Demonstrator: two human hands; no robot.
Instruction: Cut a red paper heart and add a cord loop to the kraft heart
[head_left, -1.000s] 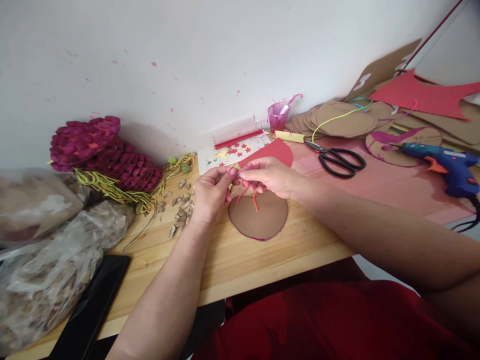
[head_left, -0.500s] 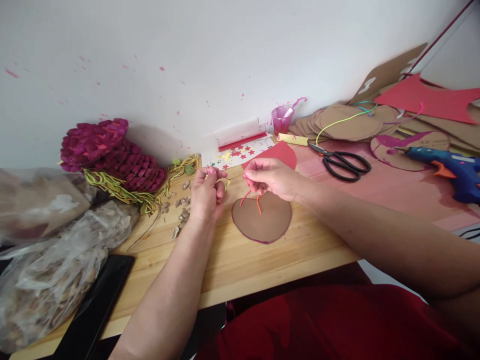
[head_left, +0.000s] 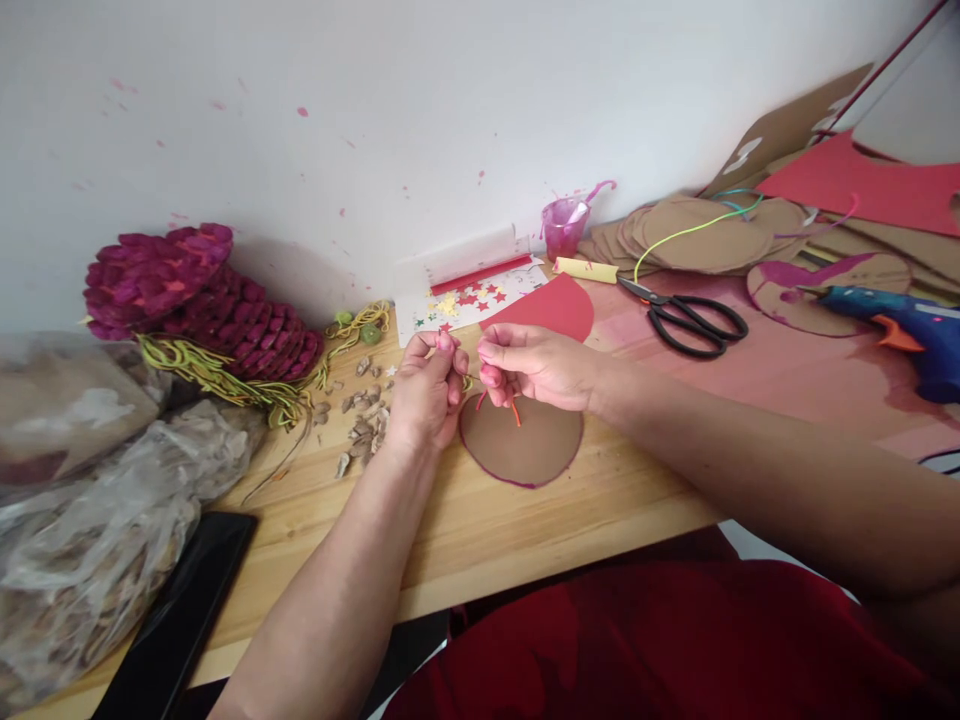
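Note:
My left hand [head_left: 426,385] is closed in a pinch, thumb against fingertips; what it holds is too small to make out. Close beside it on the right, my right hand [head_left: 536,365] is pinched too, and its fingertips hide whatever is in them. A bit of thin yellow-green string [head_left: 467,383] shows between the hands. Under them lies a brown cardboard heart [head_left: 523,450] with a dark purple edge, its top partly covered by my right hand. A short orange cord [head_left: 517,412] comes out near the top of the heart, with a second reddish strand to its left.
Small shell-like brown pieces [head_left: 364,430] lie left of my hands. Behind are a star-strewn white sheet [head_left: 412,320] and red paper [head_left: 559,310]. Black-handled scissors [head_left: 694,325], a blue glue gun [head_left: 885,310] and a purple-stained cup [head_left: 562,228] are rightward. A plastic bag [head_left: 127,540] stands left.
My hands have come closer together, the left one moving right toward the right one. The view has shifted slightly. The cardboard heart stays in place on the table.

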